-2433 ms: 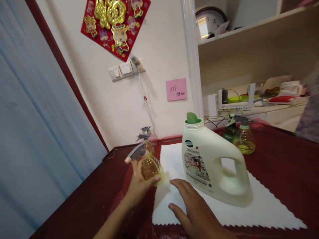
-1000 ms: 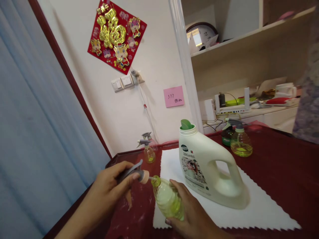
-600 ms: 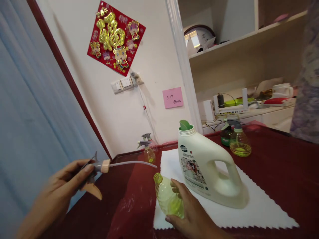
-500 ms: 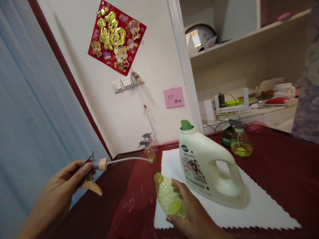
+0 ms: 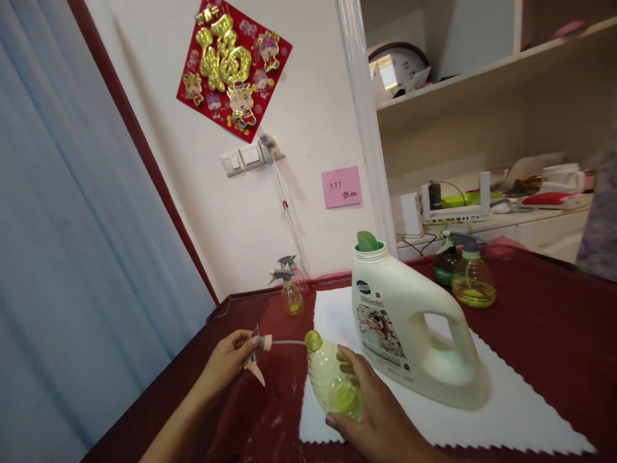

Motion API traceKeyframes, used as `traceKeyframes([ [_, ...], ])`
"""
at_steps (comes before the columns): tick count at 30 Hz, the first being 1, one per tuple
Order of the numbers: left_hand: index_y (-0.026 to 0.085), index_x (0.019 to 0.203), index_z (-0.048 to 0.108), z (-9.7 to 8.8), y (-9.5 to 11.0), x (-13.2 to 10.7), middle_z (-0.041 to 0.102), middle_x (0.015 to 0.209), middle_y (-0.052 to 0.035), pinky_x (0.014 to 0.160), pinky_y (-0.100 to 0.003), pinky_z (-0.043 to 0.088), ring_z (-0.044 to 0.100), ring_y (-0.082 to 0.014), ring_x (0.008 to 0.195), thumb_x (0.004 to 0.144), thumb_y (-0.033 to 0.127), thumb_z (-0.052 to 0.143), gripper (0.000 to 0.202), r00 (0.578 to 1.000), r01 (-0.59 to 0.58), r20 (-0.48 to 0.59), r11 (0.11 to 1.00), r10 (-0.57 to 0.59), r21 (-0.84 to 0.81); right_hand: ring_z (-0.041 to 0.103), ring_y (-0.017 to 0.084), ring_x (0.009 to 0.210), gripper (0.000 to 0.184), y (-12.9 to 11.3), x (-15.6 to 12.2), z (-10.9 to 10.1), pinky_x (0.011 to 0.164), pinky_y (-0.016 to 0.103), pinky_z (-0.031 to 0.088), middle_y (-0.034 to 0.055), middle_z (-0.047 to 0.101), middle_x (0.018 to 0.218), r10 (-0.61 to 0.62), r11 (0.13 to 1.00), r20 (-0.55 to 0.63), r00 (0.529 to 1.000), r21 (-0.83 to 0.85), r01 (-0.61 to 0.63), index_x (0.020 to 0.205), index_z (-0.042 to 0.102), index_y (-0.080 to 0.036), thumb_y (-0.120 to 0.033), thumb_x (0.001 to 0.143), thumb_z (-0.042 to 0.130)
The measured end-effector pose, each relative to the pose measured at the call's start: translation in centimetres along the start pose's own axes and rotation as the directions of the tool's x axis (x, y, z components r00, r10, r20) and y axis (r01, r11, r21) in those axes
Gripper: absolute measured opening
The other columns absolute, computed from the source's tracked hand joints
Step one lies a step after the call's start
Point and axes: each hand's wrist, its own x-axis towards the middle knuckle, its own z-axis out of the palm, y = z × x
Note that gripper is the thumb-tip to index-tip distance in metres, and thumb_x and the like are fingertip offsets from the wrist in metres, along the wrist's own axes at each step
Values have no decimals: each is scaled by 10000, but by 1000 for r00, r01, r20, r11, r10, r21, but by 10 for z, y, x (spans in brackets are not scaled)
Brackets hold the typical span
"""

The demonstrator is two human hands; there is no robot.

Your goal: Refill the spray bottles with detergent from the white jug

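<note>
My right hand grips a small clear yellow-green bottle, tilted with its open neck pointing up and left. My left hand pinches the grey trigger spray head that has come off it; its thin tube reaches right to just beside the bottle's mouth. Both are held low over the dark red table, at the left edge of a white cloth. A large cream detergent jug with an open green spout stands on the cloth, right of the bottle.
A small spray bottle stands by the wall at the back left. Two more spray bottles stand at the back right. Behind are shelves with a clock, a router and cables. A blue curtain hangs on the left.
My left hand pulled the spray head and its tube out of the bottle and far left, then came back. The tube tip now sits beside the bottle's mouth.
</note>
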Motion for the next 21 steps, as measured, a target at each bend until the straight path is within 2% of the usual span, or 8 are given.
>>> traceKeyframes([
  [5, 126, 983, 614, 7, -20, 6, 545, 557, 50, 486, -258, 321, 460, -135, 464, 675, 720, 670, 672, 998, 51, 40, 998, -53, 32, 476, 274, 1322, 876, -2, 0, -1, 1119, 442, 355, 133, 493, 1438, 7, 1000, -13, 1000, -13, -8, 1461, 332, -184, -191, 648, 658],
  [10, 132, 1060, 588, 5, -39, 10, 600, 653, 12, 485, -266, 362, 524, -160, 521, 647, 741, 669, 740, 995, 77, 65, 996, -81, 54, 462, 270, 1331, 887, -5, 1, -5, 1128, 418, 343, 134, 489, 1442, 32, 999, 32, 999, -20, -31, 1473, 325, -168, -238, 664, 681],
  [17, 151, 1064, 603, 3, -52, 9, 658, 781, -37, 516, -288, 422, 579, -194, 619, 649, 669, 708, 672, 993, 64, 90, 996, -70, 64, 448, 269, 1339, 885, -2, 0, -4, 1132, 416, 332, 129, 473, 1457, 25, 999, 29, 999, -26, -24, 1479, 316, -172, -240, 670, 669],
  [21, 138, 1076, 599, 0, -58, 9, 676, 805, -52, 514, -294, 425, 588, -198, 606, 623, 668, 718, 707, 995, 67, 73, 994, -73, 82, 447, 269, 1338, 885, 2, 1, -2, 1130, 429, 333, 128, 467, 1463, 16, 1000, 18, 1000, -14, -16, 1479, 313, -177, -242, 674, 676],
])
